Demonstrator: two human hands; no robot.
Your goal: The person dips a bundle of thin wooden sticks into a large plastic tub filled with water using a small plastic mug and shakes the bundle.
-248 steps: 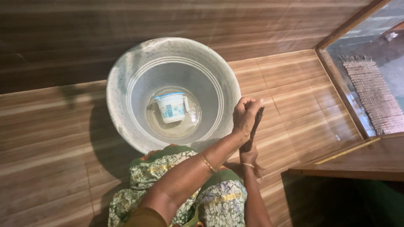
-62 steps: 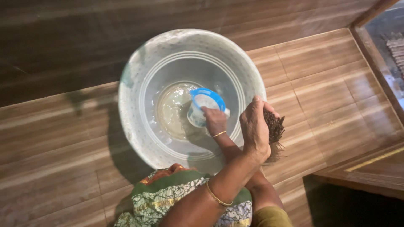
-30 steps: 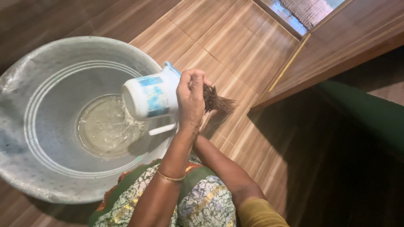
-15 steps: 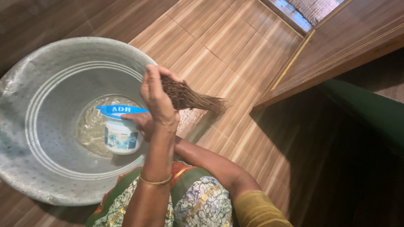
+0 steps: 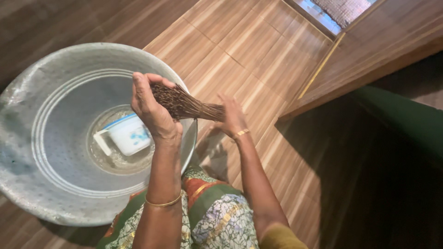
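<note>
My left hand (image 5: 151, 109) is closed around the thick end of a short bundle of dark brown broom sticks (image 5: 184, 103), held level above the right rim of a wide grey metal basin (image 5: 41, 184). At the bundle's thin end, my right hand (image 5: 232, 119) rests against the stick tips with its fingers spread. A white plastic mug with blue print (image 5: 128, 134) lies tilted in the shallow water at the bottom of the basin, its handle to the lower left.
The basin stands on a floor of brown wood-look tiles (image 5: 240, 41). A raised wooden sill (image 5: 369, 50) runs across the upper right, with a doorway and a woven mat (image 5: 339, 9) beyond. My patterned green garment (image 5: 221, 216) fills the bottom.
My right hand let go of the mug, which now lies tilted in the water, and moved right to the bundle's tip. My left hand shifted slightly left with the bundle.
</note>
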